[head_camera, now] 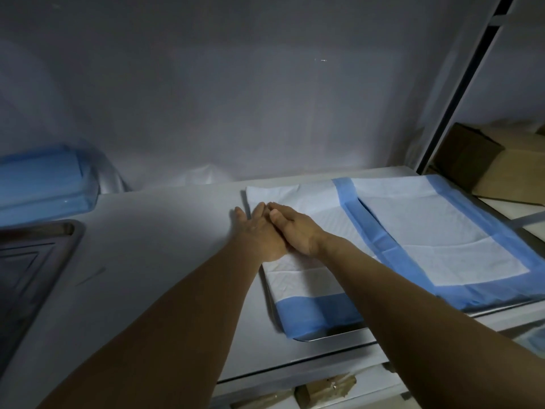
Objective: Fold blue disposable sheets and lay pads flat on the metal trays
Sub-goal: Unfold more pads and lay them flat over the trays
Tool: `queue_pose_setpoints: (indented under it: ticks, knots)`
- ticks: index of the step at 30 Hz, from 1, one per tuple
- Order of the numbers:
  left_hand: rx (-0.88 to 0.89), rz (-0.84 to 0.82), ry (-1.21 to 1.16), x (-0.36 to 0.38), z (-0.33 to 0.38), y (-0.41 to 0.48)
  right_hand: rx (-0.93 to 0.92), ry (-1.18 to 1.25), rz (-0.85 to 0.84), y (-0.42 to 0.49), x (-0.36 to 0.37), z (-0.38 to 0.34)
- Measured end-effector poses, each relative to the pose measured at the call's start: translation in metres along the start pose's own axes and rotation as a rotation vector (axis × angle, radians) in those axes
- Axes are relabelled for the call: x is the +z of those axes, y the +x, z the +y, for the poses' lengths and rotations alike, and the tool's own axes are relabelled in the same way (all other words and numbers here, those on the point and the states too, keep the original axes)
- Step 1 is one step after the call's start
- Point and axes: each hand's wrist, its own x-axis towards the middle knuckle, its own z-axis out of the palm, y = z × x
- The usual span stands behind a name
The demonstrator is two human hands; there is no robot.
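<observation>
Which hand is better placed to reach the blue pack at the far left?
Probably the left hand: it lies at the left edge of the pad, nearer the blue pack; the right hand would have to cross over it.

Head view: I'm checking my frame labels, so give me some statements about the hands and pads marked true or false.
Left hand and right hand both rest flat on the near pad. True.
The right hand grips a cardboard box. False: the cardboard boxes sit untouched at right.
A second pad lies right of the near pad. True.
The wrapped blue pack sits on the right. False: it is at far left.
</observation>
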Motion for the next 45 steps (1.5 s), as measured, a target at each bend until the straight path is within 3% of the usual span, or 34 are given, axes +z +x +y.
queue_pose_setpoints:
  ticks: [2,11,17,21,24,28,31,39,45]
  knots:
    - [-0.014,-0.029,-0.013,-0.003,0.0,0.0,0.004,-0.01,0.002,0.007,0.002,-0.001]
    - [-0.001,-0.001,-0.049,0.001,-0.005,-0.001,0.097,-0.501,0.013,0.033,-0.004,0.039]
    - [-0.018,0.003,-0.09,0.001,-0.005,-0.004,0.197,-0.619,0.062,0.035,-0.012,0.057]
    - [-0.022,0.004,-0.078,0.003,-0.005,-0.002,0.301,-0.552,0.11,0.031,-0.018,0.066]
    - [-0.014,0.004,-0.066,0.005,-0.004,0.0,0.226,-0.516,0.118,0.022,-0.021,0.06]
    - [0.007,-0.039,-0.033,0.002,-0.001,-0.002,-0.018,-0.033,-0.019,0.003,0.006,0.023]
    - [0.021,-0.081,0.03,0.001,0.0,-0.005,-0.011,0.096,-0.006,-0.005,0.024,0.016]
    - [-0.001,0.021,-0.019,0.01,-0.007,0.003,0.176,-0.464,-0.078,-0.04,-0.014,0.055]
    - [0.005,0.09,0.082,0.003,0.011,-0.01,0.181,-0.58,-0.035,-0.044,-0.011,0.065]
